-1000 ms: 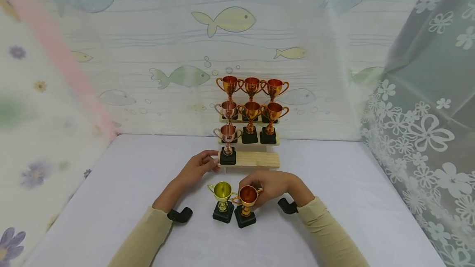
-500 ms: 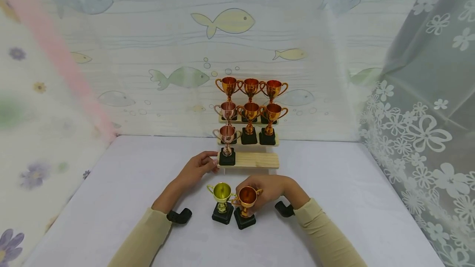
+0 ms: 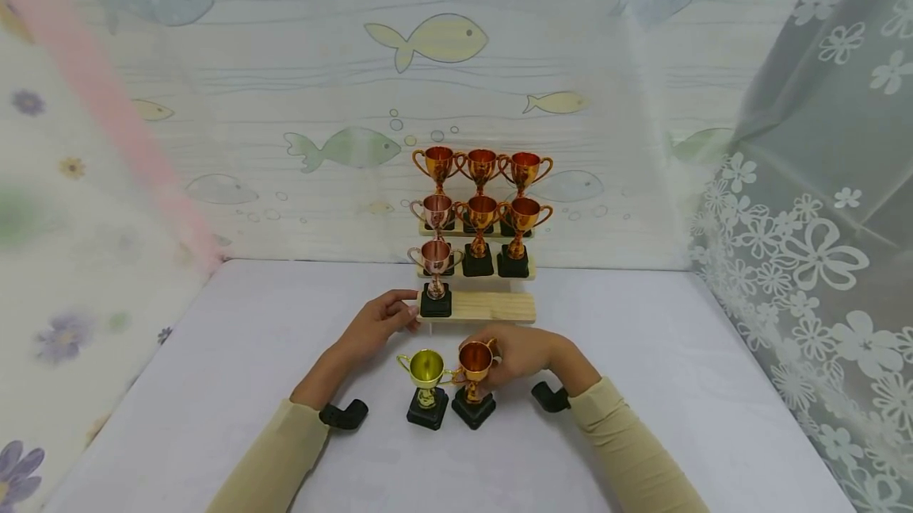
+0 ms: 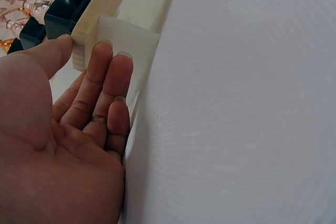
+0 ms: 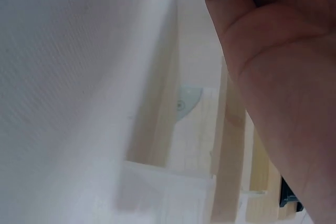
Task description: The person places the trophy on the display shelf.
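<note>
My right hand (image 3: 517,354) holds a small copper-orange trophy cup (image 3: 474,362) with a black square base, its fingers behind the cup and stem. Just left of it, a yellow-gold trophy cup (image 3: 426,370) stands upright on the white table. My left hand (image 3: 378,327) grips the left end of the lowest step of a wooden display rack (image 3: 499,307). In the left wrist view, the thumb touches the board end (image 4: 79,38) beside a black base (image 4: 68,10), with curled fingers (image 4: 118,74) below by a white support. The right wrist view leaves the held cup out of sight.
A rose-gold trophy cup (image 3: 437,259) stands at the left of the lowest step, another rose-gold cup (image 3: 437,212) above it. Several copper-orange cups (image 3: 524,216) fill the upper steps. Printed fish curtain (image 3: 321,204) hangs behind; lace curtain (image 3: 820,259) is at right.
The right hand has turned the copper-orange cup, so its base now points a corner forward and its handle has swung back; it sits slightly farther from me. The left hand stays put.
</note>
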### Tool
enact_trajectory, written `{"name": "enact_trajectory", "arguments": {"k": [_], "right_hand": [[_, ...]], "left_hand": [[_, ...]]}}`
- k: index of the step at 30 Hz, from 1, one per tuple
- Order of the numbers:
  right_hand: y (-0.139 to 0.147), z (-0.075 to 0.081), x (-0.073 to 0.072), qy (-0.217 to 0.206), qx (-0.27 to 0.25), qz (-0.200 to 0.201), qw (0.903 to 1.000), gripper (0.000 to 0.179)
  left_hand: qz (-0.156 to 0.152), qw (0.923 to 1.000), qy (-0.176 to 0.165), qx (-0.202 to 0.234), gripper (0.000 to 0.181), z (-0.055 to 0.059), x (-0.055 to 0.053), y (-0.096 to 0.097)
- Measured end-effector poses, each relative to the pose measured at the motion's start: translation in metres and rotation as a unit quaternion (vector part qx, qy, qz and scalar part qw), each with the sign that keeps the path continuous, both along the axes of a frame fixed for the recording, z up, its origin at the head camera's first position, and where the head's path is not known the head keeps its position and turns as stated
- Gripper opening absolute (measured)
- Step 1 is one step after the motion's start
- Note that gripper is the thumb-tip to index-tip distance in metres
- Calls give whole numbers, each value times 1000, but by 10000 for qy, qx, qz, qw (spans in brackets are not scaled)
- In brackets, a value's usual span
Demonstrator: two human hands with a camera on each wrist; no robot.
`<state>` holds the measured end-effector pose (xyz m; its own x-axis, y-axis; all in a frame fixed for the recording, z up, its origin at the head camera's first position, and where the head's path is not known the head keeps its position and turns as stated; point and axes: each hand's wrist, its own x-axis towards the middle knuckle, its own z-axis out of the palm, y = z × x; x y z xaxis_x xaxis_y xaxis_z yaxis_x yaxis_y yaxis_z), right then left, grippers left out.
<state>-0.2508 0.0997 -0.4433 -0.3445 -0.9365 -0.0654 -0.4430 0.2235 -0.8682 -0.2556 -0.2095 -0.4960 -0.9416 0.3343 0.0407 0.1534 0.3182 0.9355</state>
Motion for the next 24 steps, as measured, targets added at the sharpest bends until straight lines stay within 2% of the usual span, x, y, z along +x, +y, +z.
{"name": "enact_trajectory", "arguments": {"k": [4, 8, 12, 17, 24], "right_hand": [[4, 3, -2, 46, -133, -185, 9997, 28], [9, 6, -4, 9, -183, -784, 9968, 29], [15, 10, -7, -118, -289, -1390, 9898, 32], [21, 14, -10, -91, -719, -1829, 9805, 33], [25, 21, -10, 104, -997, -2393, 9658, 32]], "left_hand": [[-5, 10000, -17, -11, 44, -1, 0, 0], [-1, 10000, 2, -24, 44, -1, -1, 1], [-21, 10000, 30, -42, 45, 0, -1, 0], [-22, 10000, 37, -56, 45, 1, -1, 0], [-28, 10000, -1, -26, 45, 1, 0, 0]]}}
